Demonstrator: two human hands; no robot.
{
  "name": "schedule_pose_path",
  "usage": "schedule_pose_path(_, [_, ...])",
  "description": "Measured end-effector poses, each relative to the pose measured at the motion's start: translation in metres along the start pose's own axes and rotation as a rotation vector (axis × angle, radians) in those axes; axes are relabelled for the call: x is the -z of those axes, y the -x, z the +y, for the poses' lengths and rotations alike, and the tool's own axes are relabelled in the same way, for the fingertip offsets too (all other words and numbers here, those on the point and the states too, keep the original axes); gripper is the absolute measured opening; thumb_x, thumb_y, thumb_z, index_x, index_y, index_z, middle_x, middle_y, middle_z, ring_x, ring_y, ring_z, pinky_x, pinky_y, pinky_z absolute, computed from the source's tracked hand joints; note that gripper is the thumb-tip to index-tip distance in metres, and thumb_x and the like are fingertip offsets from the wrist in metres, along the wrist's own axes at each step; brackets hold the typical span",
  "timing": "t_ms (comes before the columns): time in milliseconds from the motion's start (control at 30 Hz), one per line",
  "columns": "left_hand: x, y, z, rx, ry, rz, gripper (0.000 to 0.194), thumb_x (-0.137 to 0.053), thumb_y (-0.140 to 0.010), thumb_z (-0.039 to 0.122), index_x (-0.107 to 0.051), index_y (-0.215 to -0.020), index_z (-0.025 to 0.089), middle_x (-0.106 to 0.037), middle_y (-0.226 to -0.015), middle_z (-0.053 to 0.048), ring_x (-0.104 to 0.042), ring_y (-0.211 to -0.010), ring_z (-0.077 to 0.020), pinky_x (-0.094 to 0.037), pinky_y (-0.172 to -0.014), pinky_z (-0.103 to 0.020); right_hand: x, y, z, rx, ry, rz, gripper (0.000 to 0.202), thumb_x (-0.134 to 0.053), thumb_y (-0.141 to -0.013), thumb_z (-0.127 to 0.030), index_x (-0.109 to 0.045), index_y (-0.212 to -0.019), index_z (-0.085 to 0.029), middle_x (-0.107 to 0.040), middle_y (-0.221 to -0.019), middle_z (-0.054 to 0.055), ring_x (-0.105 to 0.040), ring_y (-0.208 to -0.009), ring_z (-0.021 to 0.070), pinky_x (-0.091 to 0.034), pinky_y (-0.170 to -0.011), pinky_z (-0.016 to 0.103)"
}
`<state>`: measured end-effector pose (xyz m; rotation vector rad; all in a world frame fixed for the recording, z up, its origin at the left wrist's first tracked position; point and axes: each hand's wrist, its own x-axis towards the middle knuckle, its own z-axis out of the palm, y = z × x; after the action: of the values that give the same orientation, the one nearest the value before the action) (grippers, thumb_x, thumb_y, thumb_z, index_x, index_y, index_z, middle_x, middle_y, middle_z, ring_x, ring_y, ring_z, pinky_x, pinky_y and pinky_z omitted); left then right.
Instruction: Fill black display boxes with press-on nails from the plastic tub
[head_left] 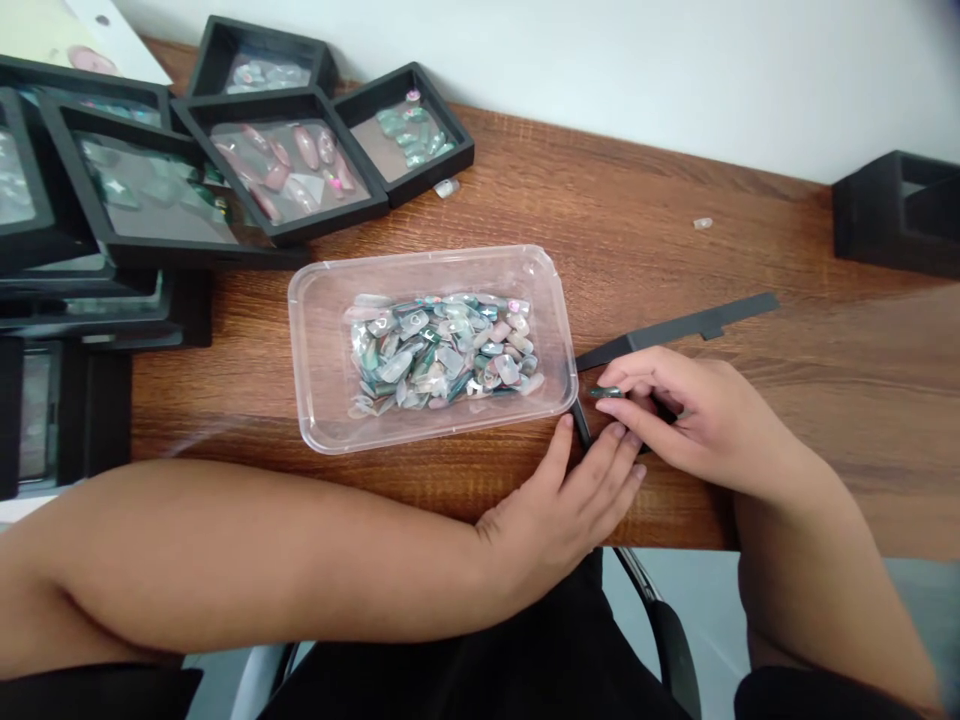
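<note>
A clear plastic container (322,350) holds a heap of green, grey and pinkish false nails (450,350). Just right of it, my right hand (697,415) pinches a dark green nail (606,392) between thumb and fingertips. My left hand (577,490) lies at the desk's front edge, fingers extended and touching a black frame piece (582,425) that is mostly hidden under both hands. A flat black strip (690,322) with a small tab extends to the right behind my right hand.
Black display frames (379,205) with nails inside are stacked at the left and back left. Two loose nails (447,187) (702,223) lie on the wooden desk (600,200). A black box (870,210) stands at the far right, near the white wall.
</note>
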<state>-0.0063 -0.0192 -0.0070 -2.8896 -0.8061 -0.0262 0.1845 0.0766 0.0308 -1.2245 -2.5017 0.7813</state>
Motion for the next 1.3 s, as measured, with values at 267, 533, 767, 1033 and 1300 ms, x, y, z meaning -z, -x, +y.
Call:
schedule_pose_path(267, [0.000, 0.001, -0.002, -0.008, -0.028, 0.016, 0.063, -0.038, -0.100, 0.042, -0.036, -0.155, 0.012, -0.033, -0.163, -0.017, -0.034, -0.151, -0.0335, -0.043, -0.117, -0.056, 0.005, 0.004, -0.001, -0.087, -0.035, -0.030, 0.009, -0.064, -0.094, -0.031, -0.071, -0.097, -0.027, -0.073, -0.079, -0.006, -0.063, -0.063, 0.0076, -0.045, -0.061, 0.024])
schedule_pose_path(533, [0.001, -0.002, -0.001, -0.027, -0.040, 0.011, 0.058, -0.034, -0.102, 0.036, -0.038, -0.154, 0.013, -0.035, -0.163, -0.015, -0.036, -0.151, -0.0322, -0.045, -0.117, -0.055, -0.003, 0.007, -0.003, -0.014, 0.169, -0.011, 0.012, -0.057, -0.097, -0.027, -0.069, -0.099, -0.023, -0.073, -0.094, 0.002, -0.068, -0.087, 0.0180, -0.048, -0.073, 0.031])
schedule_pose_path(767, [0.003, -0.003, -0.003, 0.019, -0.051, 0.056, 0.050, -0.032, -0.103, 0.026, -0.045, -0.150, 0.019, -0.045, -0.158, -0.011, -0.045, -0.145, -0.0275, -0.052, -0.111, -0.051, -0.006, 0.011, -0.003, 0.127, 0.240, 0.008, 0.014, -0.055, -0.097, -0.026, -0.067, -0.102, -0.021, -0.072, -0.095, 0.004, -0.068, -0.089, 0.0205, -0.050, -0.082, 0.035])
schedule_pose_path(1033, [0.003, 0.000, -0.003, -0.007, -0.086, 0.022, 0.054, -0.030, -0.103, 0.038, -0.041, -0.153, 0.018, -0.037, -0.162, -0.014, -0.038, -0.150, -0.0299, -0.046, -0.115, -0.057, -0.001, 0.015, 0.008, -0.017, 0.279, 0.093, 0.019, -0.059, -0.097, -0.040, -0.067, -0.107, -0.025, -0.066, -0.070, -0.003, -0.064, -0.064, 0.0146, -0.045, -0.060, 0.029])
schedule_pose_path(1300, [0.000, -0.001, -0.004, -0.025, -0.019, 0.010, 0.062, -0.041, -0.100, 0.042, -0.038, -0.154, 0.012, -0.035, -0.162, -0.017, -0.036, -0.151, -0.0333, -0.045, -0.114, -0.058, 0.001, 0.012, 0.009, -0.020, 0.249, 0.123, 0.015, -0.065, -0.094, -0.037, -0.072, -0.101, -0.026, -0.074, -0.083, -0.001, -0.068, -0.073, 0.0176, -0.046, -0.065, 0.033])
